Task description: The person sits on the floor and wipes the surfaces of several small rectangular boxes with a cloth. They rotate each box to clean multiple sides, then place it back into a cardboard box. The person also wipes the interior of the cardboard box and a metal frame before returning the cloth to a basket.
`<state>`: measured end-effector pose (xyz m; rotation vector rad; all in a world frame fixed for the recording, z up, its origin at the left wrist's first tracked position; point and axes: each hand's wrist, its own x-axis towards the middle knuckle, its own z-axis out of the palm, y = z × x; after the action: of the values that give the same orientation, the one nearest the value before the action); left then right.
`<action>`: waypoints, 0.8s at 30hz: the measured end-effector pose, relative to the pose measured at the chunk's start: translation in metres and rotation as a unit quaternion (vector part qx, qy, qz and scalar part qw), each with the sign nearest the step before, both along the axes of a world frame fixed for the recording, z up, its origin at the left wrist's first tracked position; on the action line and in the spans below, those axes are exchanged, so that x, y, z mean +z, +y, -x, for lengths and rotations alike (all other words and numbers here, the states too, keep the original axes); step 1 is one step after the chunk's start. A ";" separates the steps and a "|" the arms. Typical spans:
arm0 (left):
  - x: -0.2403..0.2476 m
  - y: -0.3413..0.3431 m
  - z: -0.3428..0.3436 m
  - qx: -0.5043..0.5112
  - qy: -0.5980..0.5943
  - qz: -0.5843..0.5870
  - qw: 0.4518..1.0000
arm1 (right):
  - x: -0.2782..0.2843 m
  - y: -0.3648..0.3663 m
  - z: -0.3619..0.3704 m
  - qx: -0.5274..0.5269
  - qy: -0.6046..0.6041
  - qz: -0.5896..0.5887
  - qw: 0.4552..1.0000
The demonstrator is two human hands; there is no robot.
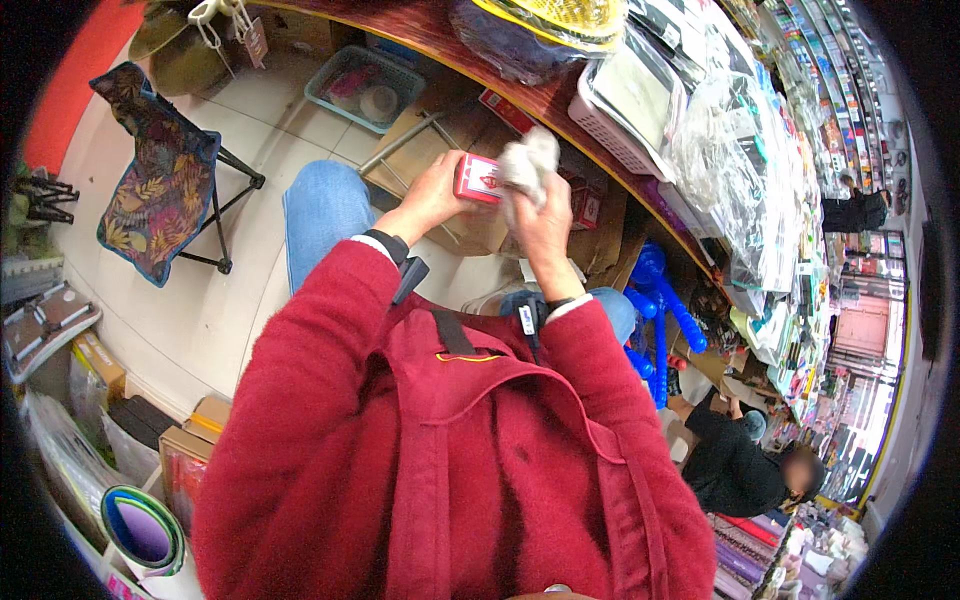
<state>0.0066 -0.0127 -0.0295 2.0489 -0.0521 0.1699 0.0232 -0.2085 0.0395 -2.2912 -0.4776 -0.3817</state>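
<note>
My left hand [432, 198] is closed round a small red and white box [478, 179], held up in front of my knees. In my right hand [543, 222] is a crumpled whitish cloth [530, 162], blurred by motion, at the box's right end. Whether the cloth touches the box I cannot tell. Beneath my hands stands an opened brown cardboard carton [470, 230]. More red boxes [590, 208] sit in the shade beside it, under the shelf edge.
A folding chair with leaf-patterned fabric [160, 190] stands at the left. A blue-grey plastic basket [365, 88] is on the tiled floor. Goods in a pink basket [612, 118] crowd the counter. Blue balloon-like tubes [660, 300] are at my right. A person in black [740, 460] is farther right.
</note>
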 end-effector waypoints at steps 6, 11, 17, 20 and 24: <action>-0.019 -0.002 -0.004 0.018 0.006 0.049 0.999 | 0.001 0.061 0.010 0.101 -0.056 0.198 0.973; 0.012 0.001 -0.001 -0.007 0.092 -0.025 0.995 | -0.002 0.056 -0.010 0.035 0.036 0.186 0.981; 0.024 -0.003 0.007 0.014 0.017 -0.026 0.999 | -0.020 0.028 -0.023 -0.125 0.115 0.053 0.984; 0.019 0.000 0.008 0.001 0.017 -0.029 0.999 | -0.041 -0.004 -0.029 -0.161 0.240 -0.092 0.953; 0.016 0.004 0.008 0.009 0.017 0.002 1.000 | -0.069 -0.056 -0.007 -0.158 0.323 -0.067 0.931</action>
<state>-0.0012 -0.0092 -0.0130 2.0490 -0.0125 0.1459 0.0303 -0.2643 -0.0295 -2.1929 0.2455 0.1955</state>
